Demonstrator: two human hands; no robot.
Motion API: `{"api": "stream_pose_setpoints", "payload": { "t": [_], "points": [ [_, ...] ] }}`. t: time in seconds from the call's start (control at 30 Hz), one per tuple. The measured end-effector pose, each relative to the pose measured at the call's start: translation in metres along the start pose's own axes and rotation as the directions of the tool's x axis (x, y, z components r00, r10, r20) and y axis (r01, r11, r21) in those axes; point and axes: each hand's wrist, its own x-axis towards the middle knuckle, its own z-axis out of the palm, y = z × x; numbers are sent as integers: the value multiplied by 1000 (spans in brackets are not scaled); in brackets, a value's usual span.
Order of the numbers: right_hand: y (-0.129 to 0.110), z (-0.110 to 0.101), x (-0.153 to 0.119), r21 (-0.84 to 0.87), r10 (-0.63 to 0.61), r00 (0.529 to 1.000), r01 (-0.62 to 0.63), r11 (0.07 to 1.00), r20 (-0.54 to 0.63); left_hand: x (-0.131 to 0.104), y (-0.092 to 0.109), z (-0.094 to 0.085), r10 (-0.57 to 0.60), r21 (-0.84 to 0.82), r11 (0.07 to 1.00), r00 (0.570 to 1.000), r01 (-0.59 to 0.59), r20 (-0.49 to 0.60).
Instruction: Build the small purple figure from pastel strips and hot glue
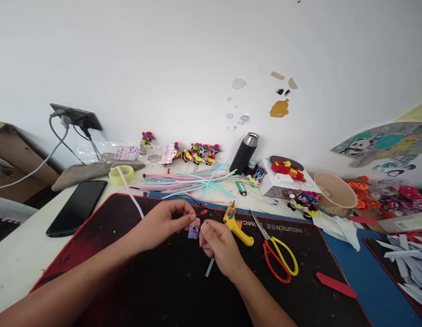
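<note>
My left hand (171, 220) is closed in a pinch over the black mat, its fingertips beside the pink top of a small purple and pink figure (193, 229). Whether those fingers grip the figure or some thin piece is too small to tell. Just right of the figure, my right hand (217, 247) is closed, thumb against curled fingers. A tiny dark tip shows at its thumb, but the held thing is mostly hidden. Below this hand a pale blue strip (210, 267) shows on the mat. A yellow glue gun (238, 226) lies close to its right.
Scissors (274, 250) with red and yellow handles and a red strip (336, 284) lie rightward. Behind are pastel fuzzy stems (193, 181), a black flask (244, 153) and several small figures (200, 153). A phone (76, 208) and yellow tape roll (121, 175) sit left.
</note>
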Motion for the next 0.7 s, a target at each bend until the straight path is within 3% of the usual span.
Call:
{"api": "stream_pose_setpoints", "payload": {
  "t": [0.13,0.37,0.7],
  "points": [
    [5,1,-1,-34,-18,1000,17,999,-13,-1,-1,2,-5,-4,1000,1000,5,11],
    [17,-2,-1,-264,-84,990,51,963,-117,-3,3,4,-25,8,1000,999,25,27],
    [9,6,1,-482,-170,972,74,873,-159,-4,6,5,-1,-25,1000,999,3,47]
  ]
}}
